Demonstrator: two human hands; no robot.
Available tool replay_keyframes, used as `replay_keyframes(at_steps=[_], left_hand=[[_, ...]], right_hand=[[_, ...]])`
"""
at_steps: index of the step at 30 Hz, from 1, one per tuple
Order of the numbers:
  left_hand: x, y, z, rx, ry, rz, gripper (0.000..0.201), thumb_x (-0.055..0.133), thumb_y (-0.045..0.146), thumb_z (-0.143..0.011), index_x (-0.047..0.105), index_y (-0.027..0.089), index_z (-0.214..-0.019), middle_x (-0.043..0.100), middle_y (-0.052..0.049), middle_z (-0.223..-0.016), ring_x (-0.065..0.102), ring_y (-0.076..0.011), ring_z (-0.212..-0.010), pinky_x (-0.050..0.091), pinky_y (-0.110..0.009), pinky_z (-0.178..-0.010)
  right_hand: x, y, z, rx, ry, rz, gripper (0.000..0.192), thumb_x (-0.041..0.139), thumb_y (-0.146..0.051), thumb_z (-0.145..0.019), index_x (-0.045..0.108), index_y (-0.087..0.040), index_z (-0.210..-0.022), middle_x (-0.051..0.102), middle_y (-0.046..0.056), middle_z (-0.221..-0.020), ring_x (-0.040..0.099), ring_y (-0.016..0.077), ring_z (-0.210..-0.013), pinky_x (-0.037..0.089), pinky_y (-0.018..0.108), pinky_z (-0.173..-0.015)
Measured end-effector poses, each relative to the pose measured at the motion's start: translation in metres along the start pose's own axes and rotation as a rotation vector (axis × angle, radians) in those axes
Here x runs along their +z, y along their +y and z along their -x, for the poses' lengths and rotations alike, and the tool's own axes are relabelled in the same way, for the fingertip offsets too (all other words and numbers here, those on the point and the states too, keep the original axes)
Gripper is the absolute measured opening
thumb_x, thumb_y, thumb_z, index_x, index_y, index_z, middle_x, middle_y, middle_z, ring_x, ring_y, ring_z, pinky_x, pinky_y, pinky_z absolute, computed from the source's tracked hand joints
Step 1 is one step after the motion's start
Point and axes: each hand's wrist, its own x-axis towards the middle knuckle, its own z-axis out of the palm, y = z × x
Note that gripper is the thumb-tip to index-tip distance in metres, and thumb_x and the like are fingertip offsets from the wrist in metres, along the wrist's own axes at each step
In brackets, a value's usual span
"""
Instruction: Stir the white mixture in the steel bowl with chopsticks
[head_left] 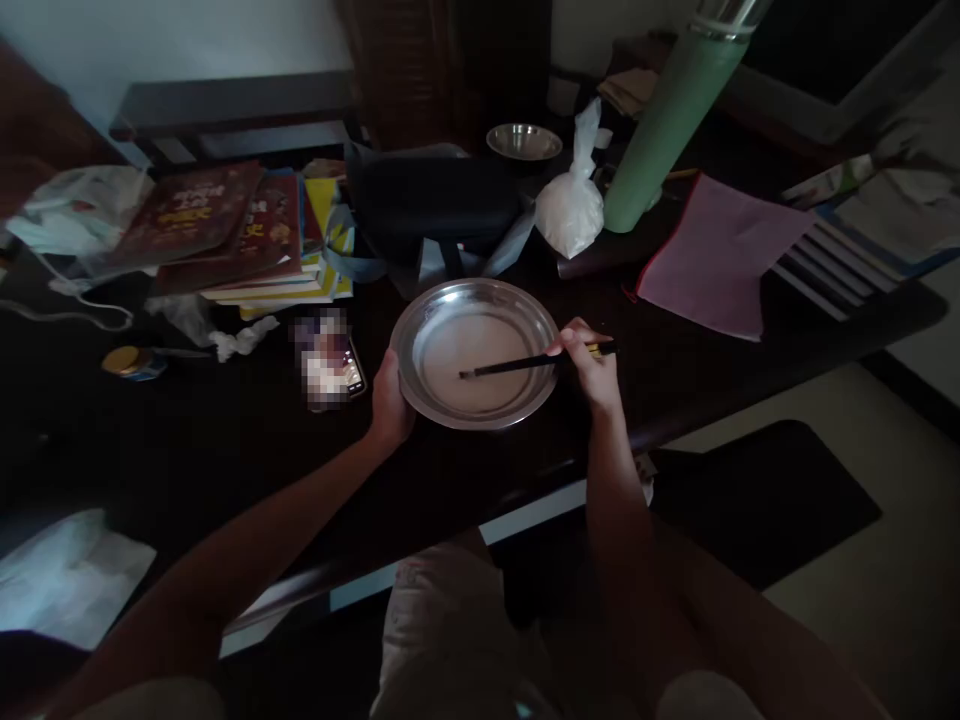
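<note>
A shallow round metal basin [420,398] rests on the dark table in front of me, with a pale, whitish layer spread over its bottom. My left hand [390,400] grips its left rim, thumb on top and the other fingers mostly hidden beneath. In my right hand [590,365], at the right rim, is a slim black paintbrush [517,365] with gold markings near its back end. The brush slants left across the basin, its tip over or touching the pale layer; which of these I cannot tell.
Left of the basin lies a lit phone [352,375], with stacked books [277,285] behind it. A dark bag [442,200], a knotted bag of white powder [570,215], a tall green flask [671,130] and another metal dish [523,142] stand behind. Right is a pink mesh pouch [720,255].
</note>
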Motion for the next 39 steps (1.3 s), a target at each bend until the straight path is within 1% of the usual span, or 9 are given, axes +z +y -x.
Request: replay_keyframes(at_steps=[5, 9, 14, 18, 23, 27, 31, 36, 39], left_hand=[[0.0026, -0.0013, -0.0001, 0.008, -0.01, 0.011, 0.046, 0.069, 0.069, -0.1, 0.079, 0.024, -0.102, 0.088, -0.006, -0.115, 0.073, -0.0318, -0.138, 0.058, -0.049, -0.123], [0.0023, 0.0002, 0.0001, 0.015, -0.028, -0.011, 0.049, 0.072, 0.072, -0.095, 0.079, 0.024, -0.103, 0.087, -0.009, -0.121, 0.07, -0.0322, -0.143, 0.056, -0.048, -0.124], [0.0001, -0.0003, -0.0007, 0.02, -0.006, -0.037, 0.052, 0.074, 0.074, -0.091, 0.079, 0.023, -0.103, 0.086, -0.009, -0.122, 0.07, -0.0327, -0.142, 0.056, -0.048, -0.124], [-0.0006, -0.0017, -0.0013, 0.026, -0.012, -0.042, 0.055, 0.074, 0.075, -0.091, 0.082, 0.023, -0.105, 0.087, -0.008, -0.123, 0.071, -0.0331, -0.14, 0.055, -0.047, -0.124], [-0.0001, -0.0013, -0.0007, 0.015, -0.002, -0.03, 0.055, 0.075, 0.075, -0.091, 0.082, 0.023, -0.107, 0.087, -0.008, -0.121, 0.073, -0.0343, -0.138, 0.057, -0.048, -0.122], [0.0004, -0.0009, 0.0001, 0.014, -0.013, -0.022, 0.052, 0.074, 0.072, -0.093, 0.083, 0.024, -0.109, 0.087, -0.007, -0.12, 0.074, -0.0333, -0.137, 0.058, -0.047, -0.121], [-0.0005, -0.0016, -0.0008, 0.012, -0.026, -0.008, 0.05, 0.073, 0.07, -0.096, 0.084, 0.024, -0.11, 0.088, -0.006, -0.116, 0.076, -0.031, -0.131, 0.059, -0.044, -0.118], [-0.0028, -0.0017, -0.0024, -0.018, -0.037, -0.014, 0.051, 0.072, 0.071, -0.096, 0.083, 0.023, -0.112, 0.087, -0.007, -0.12, 0.075, -0.0323, -0.133, 0.059, -0.046, -0.117], [-0.0029, -0.0011, -0.0022, -0.01, -0.05, -0.01, 0.051, 0.073, 0.071, -0.096, 0.083, 0.024, -0.111, 0.087, -0.007, -0.121, 0.074, -0.0325, -0.135, 0.058, -0.047, -0.12]], right_hand=[[0.0, -0.0013, 0.0005, -0.009, 0.043, -0.024, 0.061, 0.07, -0.079, -0.093, 0.071, -0.029, -0.059, 0.07, 0.001, -0.067, 0.065, 0.0214, -0.072, 0.054, 0.043, -0.08], [0.0006, -0.0014, 0.0003, -0.005, -0.021, -0.014, 0.061, 0.072, -0.081, -0.09, 0.071, -0.029, -0.058, 0.07, 0.001, -0.067, 0.066, 0.0227, -0.077, 0.053, 0.043, -0.081], [0.0021, 0.0017, 0.0, -0.026, 0.086, -0.024, 0.062, 0.07, -0.082, -0.092, 0.072, -0.029, -0.058, 0.069, 0.002, -0.065, 0.064, 0.0226, -0.073, 0.053, 0.044, -0.078], [0.0027, 0.0047, 0.0003, -0.026, 0.019, 0.0, 0.064, 0.071, -0.084, -0.09, 0.07, -0.029, -0.058, 0.07, 0.002, -0.067, 0.067, 0.0239, -0.079, 0.056, 0.045, -0.082], [0.0025, 0.0055, 0.0009, -0.04, 0.075, 0.006, 0.064, 0.067, -0.083, -0.093, 0.07, -0.03, -0.058, 0.066, 0.002, -0.063, 0.065, 0.0232, -0.074, 0.056, 0.046, -0.081], [0.0025, 0.0046, 0.0017, -0.047, 0.007, 0.009, 0.059, 0.07, -0.079, -0.094, 0.075, -0.03, -0.062, 0.072, 0.003, -0.069, 0.068, 0.0243, -0.08, 0.056, 0.046, -0.083], [0.0011, 0.004, 0.0024, -0.051, 0.065, 0.009, 0.06, 0.068, -0.078, -0.096, 0.075, -0.029, -0.062, 0.071, 0.002, -0.067, 0.066, 0.0229, -0.075, 0.055, 0.045, -0.081], [0.0009, 0.0031, 0.0011, -0.026, -0.034, -0.024, 0.06, 0.072, -0.079, -0.093, 0.073, -0.029, -0.06, 0.073, 0.002, -0.069, 0.068, 0.0227, -0.076, 0.056, 0.044, -0.08], [0.0012, 0.0028, 0.0004, -0.04, 0.04, 0.006, 0.061, 0.07, -0.081, -0.094, 0.074, -0.029, -0.062, 0.072, 0.002, -0.068, 0.067, 0.0237, -0.077, 0.056, 0.046, -0.083]])
